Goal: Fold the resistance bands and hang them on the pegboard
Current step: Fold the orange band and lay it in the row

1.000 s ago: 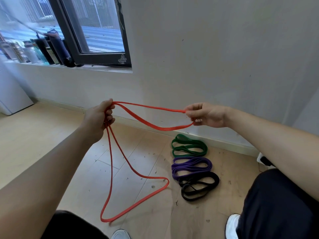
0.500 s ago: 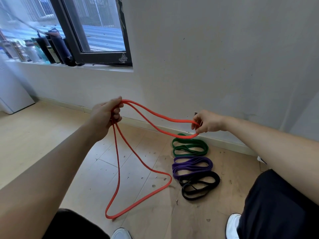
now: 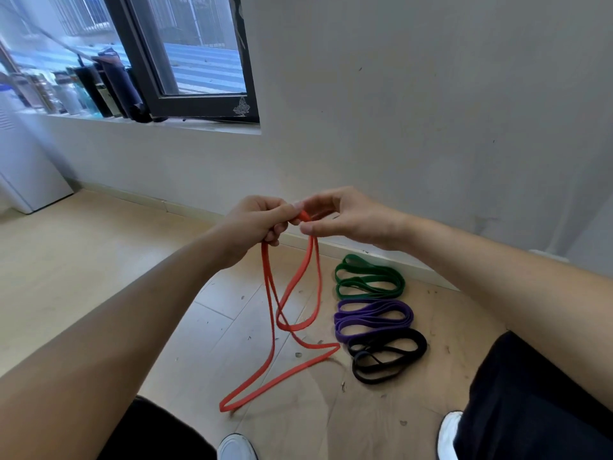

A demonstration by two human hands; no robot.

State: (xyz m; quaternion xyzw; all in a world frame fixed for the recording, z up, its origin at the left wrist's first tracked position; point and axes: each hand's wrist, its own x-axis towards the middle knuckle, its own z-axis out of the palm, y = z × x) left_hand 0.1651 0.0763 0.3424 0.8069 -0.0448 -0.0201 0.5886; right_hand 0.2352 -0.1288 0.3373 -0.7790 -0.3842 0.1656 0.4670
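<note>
A long red resistance band [image 3: 272, 330] hangs from both hands in two loops, and its lower loop lies on the wooden floor. My left hand [image 3: 255, 224] grips the band's top, fingers curled round it. My right hand [image 3: 345, 215] meets the left and pinches the band's other fold between thumb and fingers. On the floor to the right lie three folded bands in a row: green [image 3: 370, 277], purple [image 3: 373, 317] and black [image 3: 386, 355]. No pegboard is in view.
A plain wall [image 3: 431, 127] stands close ahead, with a baseboard along the floor. A window [image 3: 185, 54] with bottles on its sill [image 3: 83, 94] is at the upper left. A white cabinet [image 3: 23, 167] stands at the far left. My knees and white shoes frame the bottom.
My right hand has swung left with its end of the red band and now meets my left hand. The band's top span has collapsed into a second hanging loop.
</note>
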